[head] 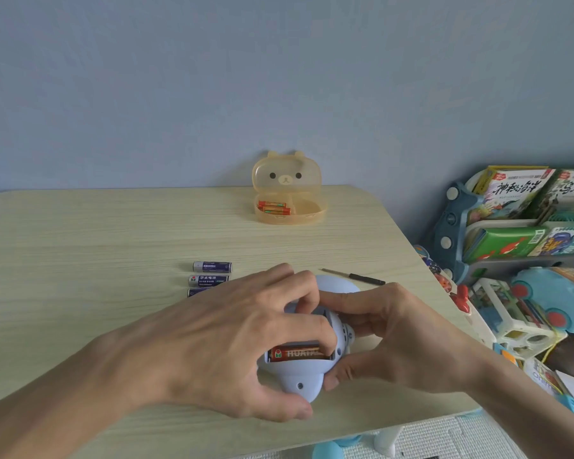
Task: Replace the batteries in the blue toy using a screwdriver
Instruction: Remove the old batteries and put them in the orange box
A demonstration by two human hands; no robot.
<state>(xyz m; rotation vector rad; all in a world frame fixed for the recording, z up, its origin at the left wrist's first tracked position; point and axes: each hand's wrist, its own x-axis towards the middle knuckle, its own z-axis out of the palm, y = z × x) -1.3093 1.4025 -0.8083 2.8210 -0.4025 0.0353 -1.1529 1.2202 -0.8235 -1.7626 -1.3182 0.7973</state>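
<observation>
The left hand (232,332) and right hand (388,336) both grip the blue toy (307,382) at the table's (80,246) six o'clock, left fingers (307,327) apparently seating cells beside the orange battery (299,353) already in; next needs the screwdriver (355,276) at one o'clock.

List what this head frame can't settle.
Head view, all:
1. blue toy upper battery slots: the left hand covers them; only one orange battery shows.
2. third purple battery: mostly behind the left hand.
3. screwdriver tip type: too small.
4. Battery count in bear box: overlapping, too small.
</observation>
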